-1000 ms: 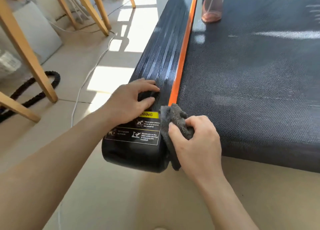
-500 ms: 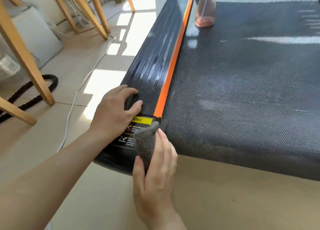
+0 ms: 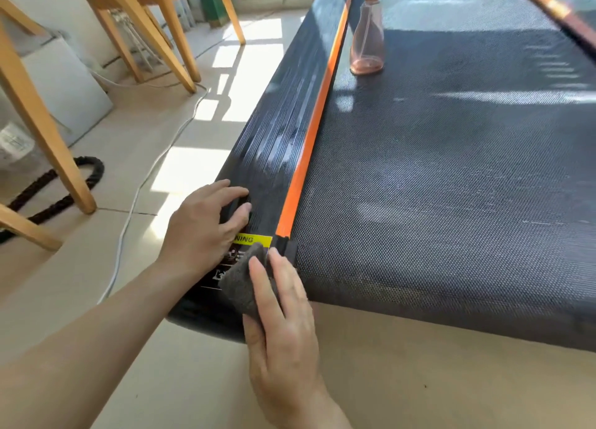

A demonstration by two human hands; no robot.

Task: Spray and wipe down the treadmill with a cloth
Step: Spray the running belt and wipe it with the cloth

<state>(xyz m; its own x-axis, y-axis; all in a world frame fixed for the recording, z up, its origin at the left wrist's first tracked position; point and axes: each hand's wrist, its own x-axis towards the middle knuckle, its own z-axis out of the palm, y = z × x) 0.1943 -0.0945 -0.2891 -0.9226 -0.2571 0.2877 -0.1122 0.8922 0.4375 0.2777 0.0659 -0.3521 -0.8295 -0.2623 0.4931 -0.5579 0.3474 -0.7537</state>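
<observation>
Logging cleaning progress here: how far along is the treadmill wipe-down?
Done, apparently: the side rail shows wet streaks, and the spray bottle stands on the belt. In hand: the right hand presses the grey cloth on the warning label at the rail's end; the left hand rests beside it. Left, probably: the belt and far rail, without clear wipe marks.

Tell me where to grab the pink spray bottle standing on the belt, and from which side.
Take the spray bottle at its narrow neck, just under the head, where the flared body tapers enough for a full grip. It stands upright on the treadmill belt beside the orange strip, so coming from the open belt side is probably best.
</observation>
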